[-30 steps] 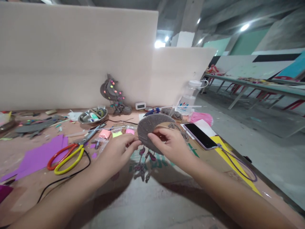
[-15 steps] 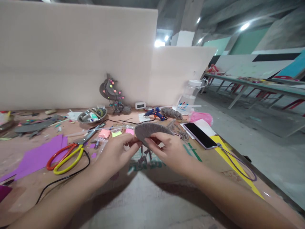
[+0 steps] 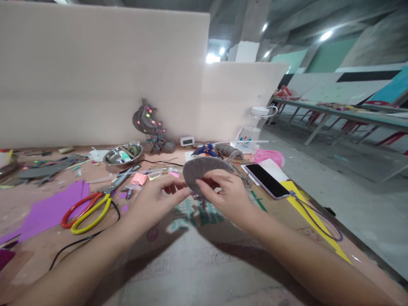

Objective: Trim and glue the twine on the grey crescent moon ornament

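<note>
A grey, yarn-covered flat piece with a curved edge (image 3: 195, 170) is held up in the middle of the head view. My right hand (image 3: 228, 195) pinches its lower right part between thumb and fingers. Dark strands dangle beneath it, partly hidden by my fingers. At its left edge is my left hand (image 3: 162, 197), thumb and fingers apart with nothing between them. Behind the piece lie a blue glue gun (image 3: 205, 149) and a skein of grey yarn (image 3: 228, 151).
Scissors with red and yellow handles (image 3: 92, 212), purple sheets (image 3: 54, 210) and a metal bowl (image 3: 110, 160) lie left. A phone (image 3: 269, 180), water bottle (image 3: 251, 131) and yellow sheet (image 3: 318, 221) are right. A decorated grey piece (image 3: 145, 121) leans on the white board (image 3: 105, 63).
My left fingers have let go of the grey piece and spread a little. The piece has shifted slightly right and turned in my right hand, its hanging strands swinging right.
</note>
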### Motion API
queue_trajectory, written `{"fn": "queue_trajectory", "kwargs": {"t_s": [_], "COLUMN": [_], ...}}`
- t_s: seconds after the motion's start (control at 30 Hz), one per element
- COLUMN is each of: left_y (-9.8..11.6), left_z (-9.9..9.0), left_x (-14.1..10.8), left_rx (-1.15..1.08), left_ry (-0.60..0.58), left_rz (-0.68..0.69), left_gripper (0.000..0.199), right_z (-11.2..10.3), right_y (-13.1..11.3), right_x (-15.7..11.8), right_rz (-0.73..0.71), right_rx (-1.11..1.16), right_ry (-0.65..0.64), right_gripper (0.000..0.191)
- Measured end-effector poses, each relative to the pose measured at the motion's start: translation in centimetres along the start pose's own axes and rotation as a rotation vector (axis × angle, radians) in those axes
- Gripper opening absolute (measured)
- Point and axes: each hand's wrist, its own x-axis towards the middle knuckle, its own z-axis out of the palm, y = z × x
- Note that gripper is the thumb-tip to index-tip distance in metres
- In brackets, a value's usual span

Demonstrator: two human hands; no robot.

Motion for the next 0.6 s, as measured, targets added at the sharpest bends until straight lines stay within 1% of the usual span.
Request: {"fn": "queue_trajectory", "kwargs": {"t_s": [0.07, 0.17, 0.27, 0.4, 0.43, 0.5, 0.6], "left_y": [0.1, 0.3, 0.5, 0.4, 0.2, -0.4, -1.6], "left_z": [0.3, 0.6, 0.5, 0.4, 0.4, 0.4, 0.1], "left_x": [-0.1, -0.2, -0.3, -0.4, -0.3, 0.0, 0.6], "left_rx": [-0.037, -0.078, -0.039, 0.046, 0.07, 0.147, 0.297], "left_ry": [-0.016, -0.003, 0.007, 0.013, 0.012, -0.003, -0.025], "left_rz": [0.017, 0.063, 0.08, 0.082, 0.084, 0.093, 0.084], "left_gripper": [0.017, 0.015, 0.014, 0.012, 0.012, 0.011, 0.014], "right_z": [0.2, 0.2, 0.1, 0.2, 0.2, 0.1, -0.5], "right_y": [0.0, -0.1, -0.3, -0.5, -0.6, -0.7, -0.8], "right_x": [-0.3, -0.7, -1.1, -1.5, -1.4, -1.2, -0.2], "right_rz": [-0.033, -0.107, -0.173, -0.196, -0.188, -0.13, 0.058], "right_rx": [-0.013, -0.032, -0.022, 0.02, 0.028, 0.035, 0.068], "right_ry": [-0.021, -0.085, -0.147, -0.225, -0.214, -0.142, -0.006], "right_gripper": [0.018, 0.02, 0.02, 0.02, 0.019, 0.016, 0.017]}}
